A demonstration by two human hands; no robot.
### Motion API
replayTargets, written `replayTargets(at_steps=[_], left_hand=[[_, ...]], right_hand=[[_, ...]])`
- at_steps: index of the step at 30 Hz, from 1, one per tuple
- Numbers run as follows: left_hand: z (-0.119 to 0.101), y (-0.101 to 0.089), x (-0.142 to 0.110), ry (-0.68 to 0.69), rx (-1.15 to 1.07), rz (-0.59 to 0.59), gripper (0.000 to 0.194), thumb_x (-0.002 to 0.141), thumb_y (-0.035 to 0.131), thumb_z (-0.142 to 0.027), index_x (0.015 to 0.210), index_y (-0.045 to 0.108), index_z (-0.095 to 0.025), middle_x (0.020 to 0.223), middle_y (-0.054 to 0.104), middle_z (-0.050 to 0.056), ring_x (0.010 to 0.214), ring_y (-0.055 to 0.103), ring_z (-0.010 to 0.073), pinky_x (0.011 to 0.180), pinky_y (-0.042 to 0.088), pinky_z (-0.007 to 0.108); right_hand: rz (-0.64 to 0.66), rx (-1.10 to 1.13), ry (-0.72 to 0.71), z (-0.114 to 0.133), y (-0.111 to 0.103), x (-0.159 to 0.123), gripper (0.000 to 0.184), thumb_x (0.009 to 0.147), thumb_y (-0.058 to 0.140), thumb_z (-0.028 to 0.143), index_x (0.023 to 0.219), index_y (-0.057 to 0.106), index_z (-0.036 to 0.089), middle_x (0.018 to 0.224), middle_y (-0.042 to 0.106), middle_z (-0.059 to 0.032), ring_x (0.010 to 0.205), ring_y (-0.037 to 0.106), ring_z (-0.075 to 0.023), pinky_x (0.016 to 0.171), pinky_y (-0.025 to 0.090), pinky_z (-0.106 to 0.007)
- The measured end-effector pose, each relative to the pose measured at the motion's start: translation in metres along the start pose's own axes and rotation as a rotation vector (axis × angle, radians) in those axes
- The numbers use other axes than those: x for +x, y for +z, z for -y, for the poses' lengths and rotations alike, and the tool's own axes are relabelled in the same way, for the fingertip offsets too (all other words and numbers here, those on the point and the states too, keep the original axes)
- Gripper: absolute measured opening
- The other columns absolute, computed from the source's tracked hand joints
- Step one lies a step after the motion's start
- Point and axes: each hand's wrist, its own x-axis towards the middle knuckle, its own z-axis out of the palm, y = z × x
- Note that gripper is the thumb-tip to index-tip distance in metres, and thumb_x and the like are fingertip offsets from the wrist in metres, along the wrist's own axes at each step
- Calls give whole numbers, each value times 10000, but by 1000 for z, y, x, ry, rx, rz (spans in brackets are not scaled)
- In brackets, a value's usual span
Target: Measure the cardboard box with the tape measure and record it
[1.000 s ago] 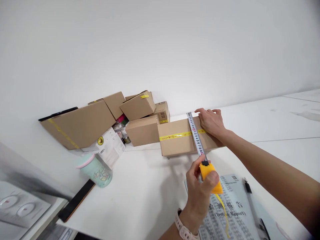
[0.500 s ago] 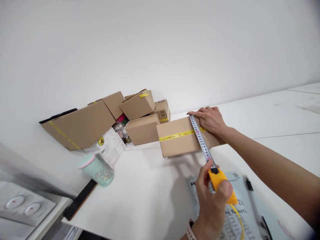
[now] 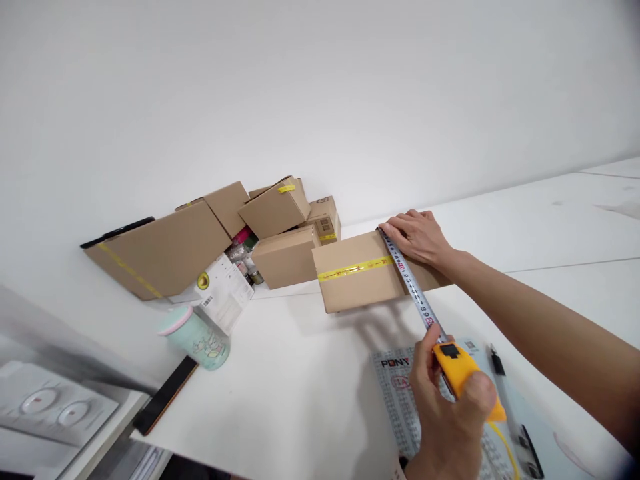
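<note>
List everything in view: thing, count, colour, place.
Wall: at least 1, white, background
Table: 1, white, centre
Piled boxes: at least 5, brown, back left
Small items: several, mixed colours, among piled boxes
Black item: 1, black, atop leftmost box
Packet: 1, white, before piled boxes
Lidded cup: 1, mint and pink, left
Black strip: 1, mostly black, table's left edge
White package: at least 1, white, lower left
Single box: 1, brown, yellow-taped, right of pile
Tape measure: 1, yellow, silver blade across single box
Printed sheet: 1, pale blue-grey, lower right
Pen: 1, black and grey, lower right
Left hand: 1, bare, gripping tape measure
Right hand: 1, bare, at blade's far end
</note>
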Motion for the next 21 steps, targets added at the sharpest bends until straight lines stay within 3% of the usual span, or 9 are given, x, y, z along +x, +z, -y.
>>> replayTargets(at_steps=[5, 9, 21], left_hand=[[9, -1, 7, -28, 76, 4, 822, 672, 831, -398, 1407, 566, -143, 1259, 643, 137, 1178, 592, 310, 1027, 464, 384], [21, -5, 18, -126, -5, 10, 831, 676, 849, -419, 1396, 561, -122, 1108, 679, 123, 1026, 643, 260, 915, 510, 358], [28, -10, 23, -133, -67, 0, 833, 630, 881, -445, 1338, 605, -104, 1020, 704, 114, 924, 667, 223, 841, 526, 327]], right_hand=[[47, 228, 179, 3, -4, 9, 274, 915, 519, 467, 816, 672, 262, 877, 750, -41, 923, 605, -278, 840, 376, -431], [102, 301, 281, 6, -9, 15, 219, 845, 618, 475, 802, 692, 274, 903, 756, -29, 977, 623, -290, 818, 411, -417], [80, 284, 293, 7, -10, 12, 253, 853, 599, 497, 822, 697, 265, 880, 740, -48, 930, 622, -288, 802, 411, -421]])
